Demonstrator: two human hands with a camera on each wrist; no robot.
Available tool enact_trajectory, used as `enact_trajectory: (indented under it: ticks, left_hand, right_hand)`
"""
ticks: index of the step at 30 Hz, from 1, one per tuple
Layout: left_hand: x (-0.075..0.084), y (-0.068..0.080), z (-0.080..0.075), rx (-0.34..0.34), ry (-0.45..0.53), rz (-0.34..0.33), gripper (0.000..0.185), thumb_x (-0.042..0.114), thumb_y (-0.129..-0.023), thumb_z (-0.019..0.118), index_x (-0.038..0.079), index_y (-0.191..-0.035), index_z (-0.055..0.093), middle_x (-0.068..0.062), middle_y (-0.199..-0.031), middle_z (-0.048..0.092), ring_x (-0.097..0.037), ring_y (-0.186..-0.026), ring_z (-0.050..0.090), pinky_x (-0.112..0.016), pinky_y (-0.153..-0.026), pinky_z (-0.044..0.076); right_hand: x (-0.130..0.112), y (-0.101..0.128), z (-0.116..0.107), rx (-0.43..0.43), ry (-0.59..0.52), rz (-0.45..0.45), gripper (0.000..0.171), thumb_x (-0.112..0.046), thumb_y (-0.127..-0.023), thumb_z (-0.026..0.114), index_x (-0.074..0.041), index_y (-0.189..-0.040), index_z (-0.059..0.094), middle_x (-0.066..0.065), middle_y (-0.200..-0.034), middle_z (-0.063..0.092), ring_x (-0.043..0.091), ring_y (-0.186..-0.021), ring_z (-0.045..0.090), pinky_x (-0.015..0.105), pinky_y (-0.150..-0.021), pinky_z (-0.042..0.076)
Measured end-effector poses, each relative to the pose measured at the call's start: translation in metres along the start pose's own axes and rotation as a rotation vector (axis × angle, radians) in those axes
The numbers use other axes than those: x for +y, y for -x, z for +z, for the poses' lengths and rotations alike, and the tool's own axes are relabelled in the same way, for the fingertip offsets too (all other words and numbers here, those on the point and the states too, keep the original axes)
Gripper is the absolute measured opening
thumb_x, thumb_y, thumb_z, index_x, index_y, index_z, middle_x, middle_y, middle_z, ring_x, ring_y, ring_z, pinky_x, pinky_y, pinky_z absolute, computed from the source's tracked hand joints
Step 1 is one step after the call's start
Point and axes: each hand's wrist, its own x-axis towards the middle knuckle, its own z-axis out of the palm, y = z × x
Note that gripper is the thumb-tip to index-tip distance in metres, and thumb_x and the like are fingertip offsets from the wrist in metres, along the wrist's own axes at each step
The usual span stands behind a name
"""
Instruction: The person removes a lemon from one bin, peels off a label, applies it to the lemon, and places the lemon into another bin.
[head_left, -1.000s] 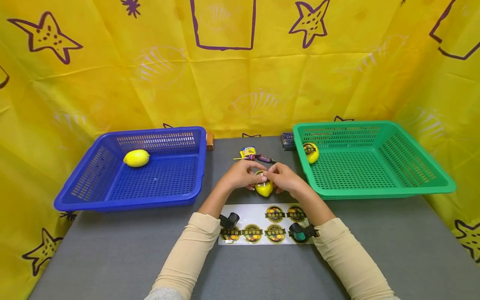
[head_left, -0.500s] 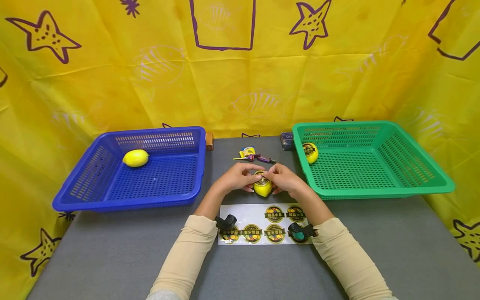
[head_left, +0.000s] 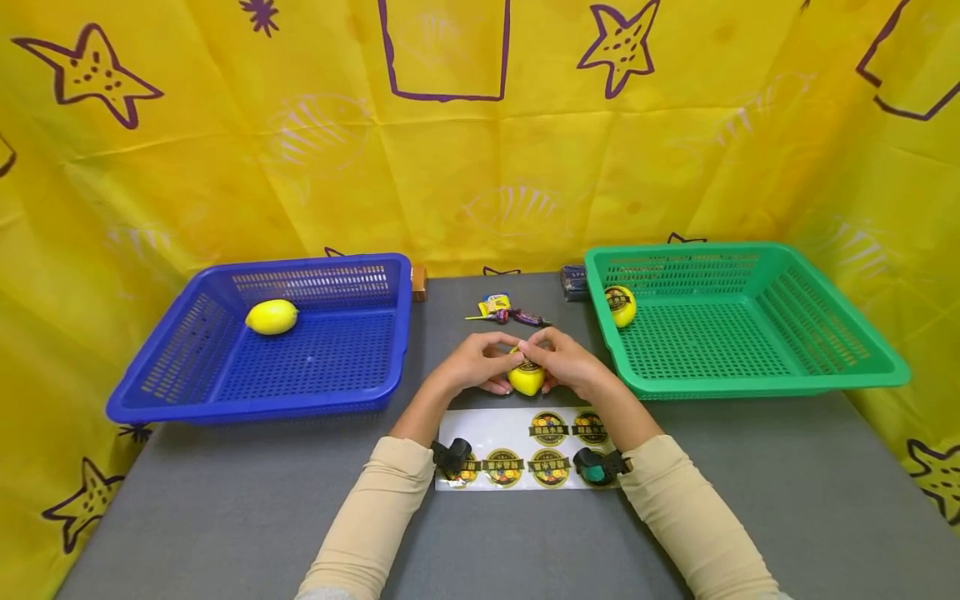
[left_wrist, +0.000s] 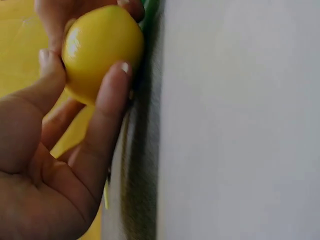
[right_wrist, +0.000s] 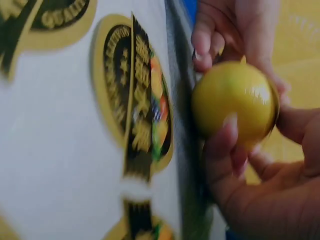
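Lemon (head_left: 527, 380): mid-counter (head_left: 517, 542), on the far-edge side of the sticker sheet (head_left: 487, 423), tip toward the near edge.
Left hand (head_left: 474, 362): fingers curled round its left side.
Right hand (head_left: 567, 358): fingers round its right; hands equally near.

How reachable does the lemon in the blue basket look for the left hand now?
Probably not yet: the left hand and right hand both grip another lemon. Once freed, likely yes; nothing covers the lone lemon in the blue basket.
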Motion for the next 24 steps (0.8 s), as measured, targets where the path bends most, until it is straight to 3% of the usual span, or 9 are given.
enact_trajectory:
  ticks: [5,10,14,17,20,24]
  left_hand:
    - [-0.004,0.001,-0.004,-0.017,0.039,0.028,0.041,0.013,-0.098,0.067,0.005,-0.137,0.060,-0.019,-0.102,0.070,-0.023,-0.063,0.069,-0.037,-0.062,0.060]
    - [-0.005,0.003,-0.007,-0.055,0.017,0.027,0.045,0.011,-0.099,0.066,0.007,-0.142,0.056,-0.019,-0.106,0.068,-0.023,-0.069,0.070,-0.037,-0.068,0.060]
    - [-0.001,0.006,-0.007,-0.048,-0.051,0.015,0.047,0.017,-0.100,0.065,0.011,-0.145,0.054,-0.017,-0.103,0.068,-0.025,-0.073,0.069,-0.038,-0.069,0.060]
    - [0.002,0.008,-0.004,-0.044,-0.128,0.028,0.049,0.024,-0.101,0.063,0.011,-0.147,0.052,-0.017,-0.101,0.069,-0.027,-0.075,0.070,-0.038,-0.069,0.060]
    - [0.006,0.012,-0.002,-0.018,-0.206,0.042,0.050,0.031,-0.103,0.059,0.010,-0.147,0.051,-0.017,-0.109,0.069,-0.028,-0.077,0.071,-0.039,-0.068,0.060]
    - [0.014,0.021,0.000,0.069,-0.369,0.054,0.051,0.043,-0.105,0.051,0.012,-0.145,0.054,-0.014,-0.112,0.069,-0.026,-0.077,0.071,-0.040,-0.071,0.058]
  right_hand:
    - [0.009,0.000,-0.004,-0.042,-0.151,-0.042,0.029,-0.011,-0.106,0.051,0.003,-0.131,0.047,0.017,-0.103,0.056,0.019,-0.064,0.054,0.028,-0.059,0.052]
    - [0.016,0.004,-0.003,-0.039,-0.181,-0.074,0.030,-0.006,-0.106,0.048,0.003,-0.134,0.049,0.015,-0.102,0.056,0.020,-0.071,0.055,0.030,-0.064,0.053]
    - [0.013,0.013,-0.001,-0.012,0.022,-0.118,0.038,-0.015,-0.105,0.053,-0.002,-0.141,0.048,0.020,-0.108,0.054,0.025,-0.078,0.058,0.035,-0.066,0.055]
    - [0.006,0.022,0.000,-0.009,0.250,-0.157,0.060,-0.021,-0.100,0.064,-0.006,-0.151,0.037,0.025,-0.129,0.048,0.032,-0.095,0.061,0.042,-0.073,0.056]
    - [-0.002,0.025,0.004,-0.029,0.458,-0.224,0.082,-0.024,-0.092,0.075,-0.004,-0.156,0.028,0.026,-0.146,0.041,0.040,-0.117,0.056,0.051,-0.089,0.052]
    - [-0.015,0.022,0.013,0.011,0.719,-0.271,0.077,-0.028,-0.084,0.083,-0.002,-0.146,0.046,0.018,-0.135,0.057,0.036,-0.117,0.057,0.053,-0.094,0.048]
